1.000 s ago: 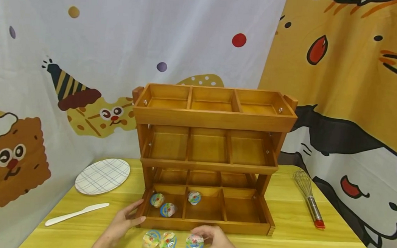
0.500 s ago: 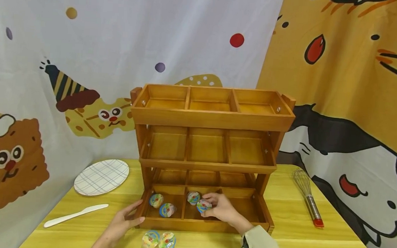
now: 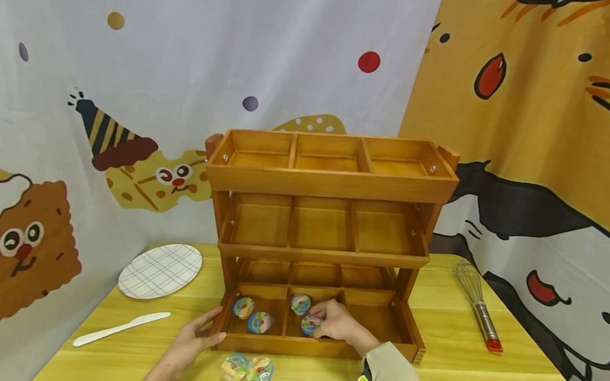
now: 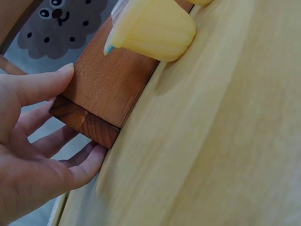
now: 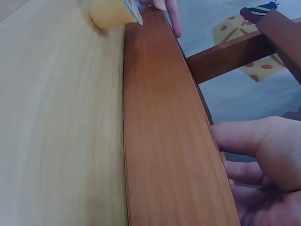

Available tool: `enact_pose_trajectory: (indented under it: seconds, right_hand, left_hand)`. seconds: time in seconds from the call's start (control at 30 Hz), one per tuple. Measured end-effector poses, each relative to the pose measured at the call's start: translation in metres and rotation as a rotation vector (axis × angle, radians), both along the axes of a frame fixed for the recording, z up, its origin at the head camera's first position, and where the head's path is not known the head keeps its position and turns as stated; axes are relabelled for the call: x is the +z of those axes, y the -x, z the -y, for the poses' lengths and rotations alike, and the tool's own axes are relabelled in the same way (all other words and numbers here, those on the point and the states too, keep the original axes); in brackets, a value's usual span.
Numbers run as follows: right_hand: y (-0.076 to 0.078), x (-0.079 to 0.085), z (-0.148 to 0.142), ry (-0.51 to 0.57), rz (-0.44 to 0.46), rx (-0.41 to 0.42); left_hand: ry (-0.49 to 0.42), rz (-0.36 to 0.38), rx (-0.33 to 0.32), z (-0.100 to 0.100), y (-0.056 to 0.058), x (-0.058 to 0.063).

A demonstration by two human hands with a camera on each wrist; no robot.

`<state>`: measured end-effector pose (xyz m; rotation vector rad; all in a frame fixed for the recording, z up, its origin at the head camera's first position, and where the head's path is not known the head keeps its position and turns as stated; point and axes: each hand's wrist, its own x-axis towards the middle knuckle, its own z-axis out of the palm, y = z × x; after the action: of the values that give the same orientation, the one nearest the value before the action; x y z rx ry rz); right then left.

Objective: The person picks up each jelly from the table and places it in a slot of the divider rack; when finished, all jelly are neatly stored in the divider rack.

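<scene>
A three-tier wooden display rack (image 3: 331, 184) stands on the table. My right hand (image 3: 336, 320) pinches a jelly cup (image 3: 309, 325) low in the bottom tier's middle compartment; in the right wrist view the front board hides this cup. Another jelly cup (image 3: 300, 304) lies just behind it. Two more, one jelly cup (image 3: 243, 307) and a second jelly cup (image 3: 260, 323), sit in the left compartment. My left hand (image 3: 191, 340) holds the rack's lower left corner, thumb on the front board (image 4: 110, 75) and fingers along the side.
Before the rack, on the table (image 3: 445, 380), a jelly cup (image 3: 234, 368) and another jelly cup (image 3: 260, 371) stand side by side. To the left are a checked plate (image 3: 161, 271) and a white knife (image 3: 120, 329). A whisk (image 3: 478, 306) lies at the right.
My right hand has carried a jelly cup from the table over the front board and lowered it into the bottom middle compartment. The left hand has stayed at the rack's corner.
</scene>
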<state>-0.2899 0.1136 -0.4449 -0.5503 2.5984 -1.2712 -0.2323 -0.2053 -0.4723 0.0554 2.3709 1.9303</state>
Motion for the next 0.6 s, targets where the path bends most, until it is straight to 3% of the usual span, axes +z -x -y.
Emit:
enact_pose_trajectory:
  seconds: [0.27,0.43,0.5,0.6]
  right_hand:
    - [-0.002,0.002,-0.003,0.095,0.057,0.024]
    - [-0.009,0.007,-0.006,0.184,0.006,-0.035]
    - [-0.013,0.010,-0.006,0.269,-0.004,-0.015]
    - [-0.021,0.014,-0.002,0.406,0.009,0.101]
  left_hand:
    - [-0.004,0.004,-0.011,-0.001,0.000,0.000]
    - [-0.002,0.003,-0.012,0.000,0.000,-0.001]
    - [-0.002,0.003,-0.008,0.000,0.000,-0.001]
    - [-0.001,0.001,-0.004,0.000,0.000,0.000]
